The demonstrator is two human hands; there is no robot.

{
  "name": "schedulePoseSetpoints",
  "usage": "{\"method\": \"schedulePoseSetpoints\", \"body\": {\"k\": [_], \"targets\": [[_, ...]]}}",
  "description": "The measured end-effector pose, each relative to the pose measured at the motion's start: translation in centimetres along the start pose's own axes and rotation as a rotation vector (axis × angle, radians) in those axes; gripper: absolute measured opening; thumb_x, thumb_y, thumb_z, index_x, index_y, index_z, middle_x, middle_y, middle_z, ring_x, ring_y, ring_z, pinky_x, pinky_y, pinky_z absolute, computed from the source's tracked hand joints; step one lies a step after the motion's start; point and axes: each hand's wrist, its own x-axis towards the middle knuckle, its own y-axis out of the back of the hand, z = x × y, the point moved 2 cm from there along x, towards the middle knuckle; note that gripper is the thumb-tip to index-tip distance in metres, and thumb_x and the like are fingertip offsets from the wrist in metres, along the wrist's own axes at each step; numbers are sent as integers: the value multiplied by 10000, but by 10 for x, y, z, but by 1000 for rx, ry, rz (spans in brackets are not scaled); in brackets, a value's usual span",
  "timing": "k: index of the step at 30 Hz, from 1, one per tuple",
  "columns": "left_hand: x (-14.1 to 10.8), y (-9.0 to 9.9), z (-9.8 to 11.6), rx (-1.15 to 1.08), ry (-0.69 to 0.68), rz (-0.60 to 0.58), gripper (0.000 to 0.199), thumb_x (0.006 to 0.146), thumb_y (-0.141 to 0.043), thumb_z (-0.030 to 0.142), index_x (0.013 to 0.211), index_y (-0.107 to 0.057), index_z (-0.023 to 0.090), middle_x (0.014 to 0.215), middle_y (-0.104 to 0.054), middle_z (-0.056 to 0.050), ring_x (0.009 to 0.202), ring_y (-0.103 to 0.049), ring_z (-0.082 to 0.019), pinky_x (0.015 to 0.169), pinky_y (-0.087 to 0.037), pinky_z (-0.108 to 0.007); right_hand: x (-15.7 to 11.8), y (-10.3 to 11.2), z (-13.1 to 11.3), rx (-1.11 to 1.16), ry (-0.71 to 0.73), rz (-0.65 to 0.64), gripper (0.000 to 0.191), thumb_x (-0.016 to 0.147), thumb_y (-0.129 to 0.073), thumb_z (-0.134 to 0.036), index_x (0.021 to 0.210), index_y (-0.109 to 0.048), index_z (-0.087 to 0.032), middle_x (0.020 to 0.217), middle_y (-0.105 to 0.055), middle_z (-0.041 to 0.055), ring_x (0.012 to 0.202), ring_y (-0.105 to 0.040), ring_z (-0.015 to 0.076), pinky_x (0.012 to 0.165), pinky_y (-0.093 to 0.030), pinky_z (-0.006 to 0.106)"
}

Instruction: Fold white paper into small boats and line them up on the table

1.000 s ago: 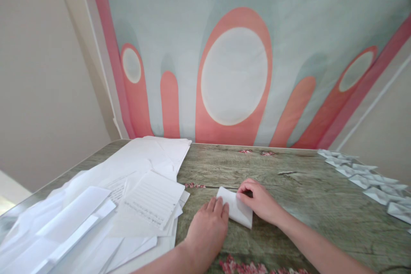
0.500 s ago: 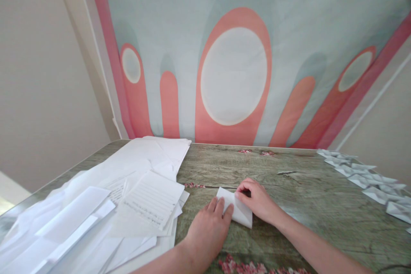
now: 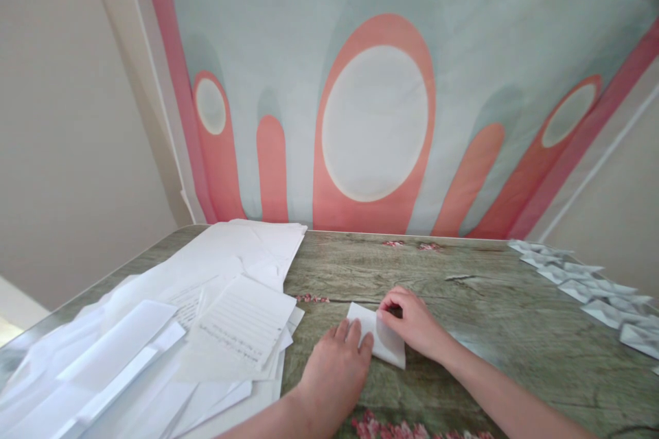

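Observation:
A small folded white paper lies on the wood-patterned table, between my two hands. My left hand rests palm down with its fingers apart, the fingertips pressing on the paper's left part. With thumb and index finger pinched together, my right hand grips the paper's upper right edge.
A wide pile of white sheets covers the table's left side, with a lined sheet on top. Several folded paper pieces stand in rows along the right edge. Behind the table is a patterned wall.
Both hands keep almost the same place on the paper. The fingers of my left hand have shifted very slightly.

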Motion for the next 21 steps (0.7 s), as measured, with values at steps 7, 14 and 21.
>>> {"method": "schedulePoseSetpoints", "body": {"k": [7,14,21], "targets": [[-1,3,2,-6,4,1,316,921,-391,155,1223,-476,120,1242,-517,-182,1141,-508,-292,867,-478,-414,-1,1,-1,4,7,-7,102,733,-558,-232,665,-629,-205,788,-608,29,828,-559,202,754,-380,309],[-1,2,3,32,1,16,314,920,-398,165,1217,-490,114,1238,-522,-193,1114,-528,-302,843,-488,-423,0,1,0,4,8,-16,106,730,-544,-220,667,-627,-208,800,-613,34,844,-562,208,755,-382,315],[-1,-1,4,58,8,34,322,918,-411,172,1227,-495,133,1222,-534,-191,1094,-547,-294,819,-500,-406,0,0,1,-12,11,-14,96,724,-545,-222,665,-619,-211,803,-609,28,838,-559,205,757,-379,315]]}}
